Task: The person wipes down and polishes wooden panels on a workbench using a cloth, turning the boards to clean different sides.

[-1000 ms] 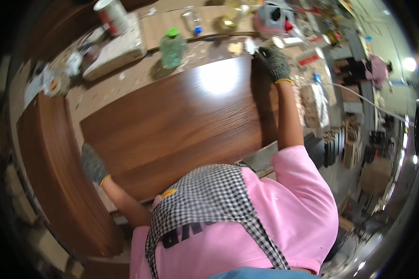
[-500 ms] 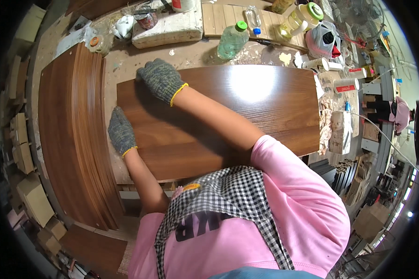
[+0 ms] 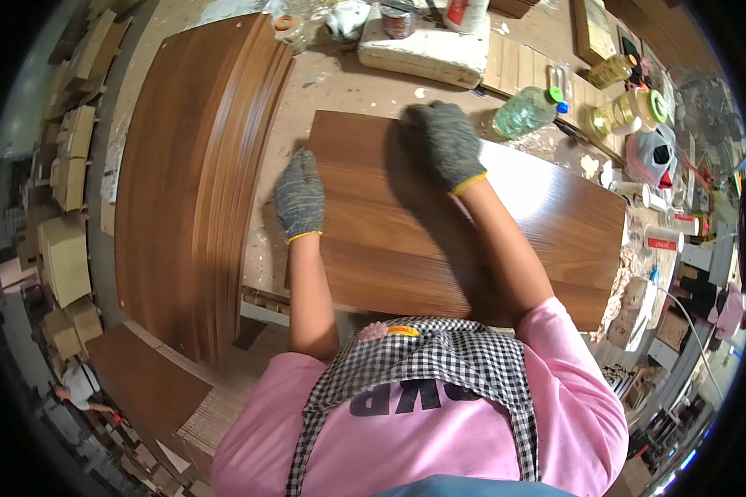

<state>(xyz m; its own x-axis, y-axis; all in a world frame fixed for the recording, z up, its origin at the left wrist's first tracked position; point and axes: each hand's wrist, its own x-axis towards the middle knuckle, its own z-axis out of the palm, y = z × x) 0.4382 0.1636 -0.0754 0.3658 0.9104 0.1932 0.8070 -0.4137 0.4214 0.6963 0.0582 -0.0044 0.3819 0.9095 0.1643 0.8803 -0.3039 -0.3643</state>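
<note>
A brown wood-grain board (image 3: pixel 365 248) lies flat on the workbench before me, with bright glare at its far right. My left hand (image 3: pixel 301 195), in a grey knitted glove with a yellow cuff, rests along the board's left edge with its fingers stretched out. Over the far edge, my right hand (image 3: pixel 452 149) wears a matching glove. Its fingers are curled; whatever they may hold is hidden under the glove. A stack of similar brown boards (image 3: pixel 174 182) lies just left of my left hand.
Beyond the board are a green-capped bottle (image 3: pixel 526 114), a paint-stained white block (image 3: pixel 427 54) and a yellowish jug (image 3: pixel 630 114). Paper cups (image 3: pixel 663 239) and a plastic bag (image 3: pixel 651 157) stand at the right. Cardboard boxes (image 3: pixel 65 257) line the left; another person (image 3: pixel 81 385) is at lower left.
My right hand has moved right along the board's far edge, away from the far left corner. My left hand stays at the left edge. The whole view has turned and shifted.
</note>
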